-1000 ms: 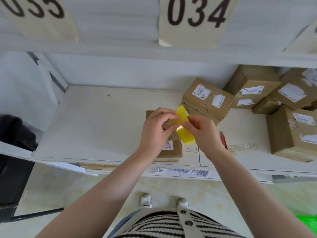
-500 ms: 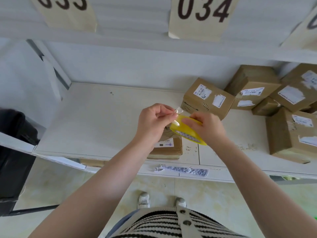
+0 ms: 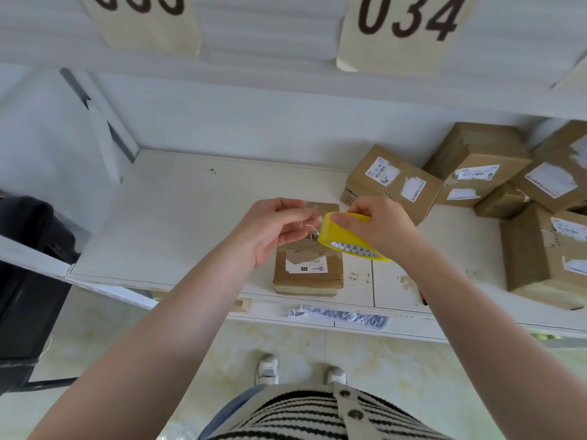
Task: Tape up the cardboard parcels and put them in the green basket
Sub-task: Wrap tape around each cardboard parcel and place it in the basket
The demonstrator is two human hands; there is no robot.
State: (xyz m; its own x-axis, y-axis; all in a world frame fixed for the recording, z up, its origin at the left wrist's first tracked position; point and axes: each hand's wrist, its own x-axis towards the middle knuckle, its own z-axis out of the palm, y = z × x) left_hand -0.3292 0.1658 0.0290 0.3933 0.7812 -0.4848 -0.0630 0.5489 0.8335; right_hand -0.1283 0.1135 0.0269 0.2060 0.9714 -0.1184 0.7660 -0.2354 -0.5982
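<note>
Now left hand (image 3: 270, 230) pinching the clear tape end, pulled slightly farther from yellow roll (image 3: 344, 238), right hand (image 3: 378, 227) gripping roll

Labelled brown parcel (image 3: 308, 268) flat on shelf (image 3: 178, 217)

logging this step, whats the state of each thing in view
left hand: pinching the free end of the clear tape
right hand: gripping the yellow tape roll
yellow tape roll: held above the parcel, tape partly pulled off
small parcel: flat on the shelf, under the hands
</note>
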